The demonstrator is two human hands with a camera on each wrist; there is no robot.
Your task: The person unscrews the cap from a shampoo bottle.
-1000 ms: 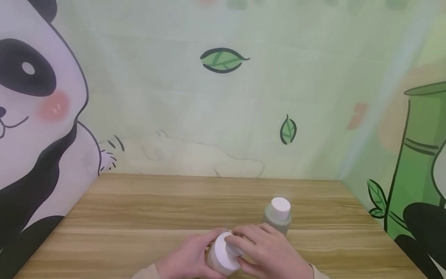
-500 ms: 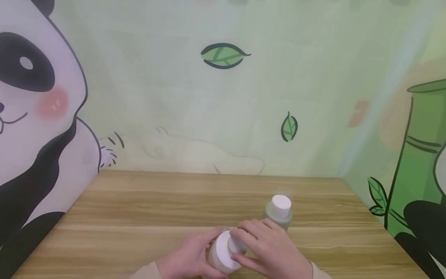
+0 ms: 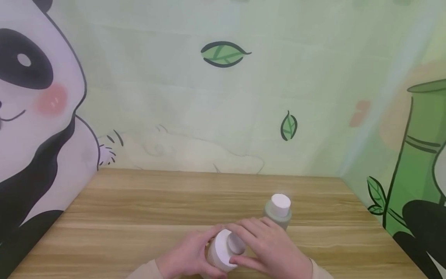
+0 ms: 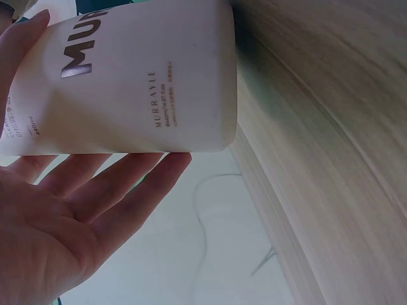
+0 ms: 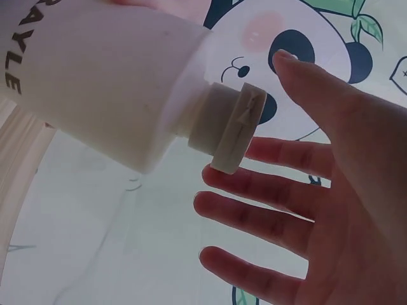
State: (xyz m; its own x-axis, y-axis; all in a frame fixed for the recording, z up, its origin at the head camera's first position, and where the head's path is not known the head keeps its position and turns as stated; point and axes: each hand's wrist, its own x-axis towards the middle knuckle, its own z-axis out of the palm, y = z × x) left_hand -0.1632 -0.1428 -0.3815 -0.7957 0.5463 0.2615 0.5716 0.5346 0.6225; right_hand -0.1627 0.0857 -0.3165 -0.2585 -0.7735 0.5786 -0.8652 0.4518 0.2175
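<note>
My left hand (image 3: 189, 252) grips a white bottle (image 3: 221, 252) around its side near the table's front edge. Dark printed lettering runs down the bottle (image 4: 133, 82) in the left wrist view, its base close to the wood. The bottle leans, with its white cap (image 3: 236, 244) toward my right hand (image 3: 268, 248). In the right wrist view that hand's fingers (image 5: 254, 216) are spread and fairly straight around the cap (image 5: 229, 127). The thumb stands apart from the cap there; a fingertip lies at the cap's edge, and whether it touches is unclear.
A second bottle, grey-green with a white cap (image 3: 278, 211), stands just beyond my right hand, which partly hides it. The wooden table (image 3: 139, 201) ends at a backdrop (image 3: 156, 97) printed with a panda, leaves and bamboo.
My right hand's fingers have loosened from the cap and extended over it toward the left, with more of the cap showing. The left hand keeps its hold on the bottle.
</note>
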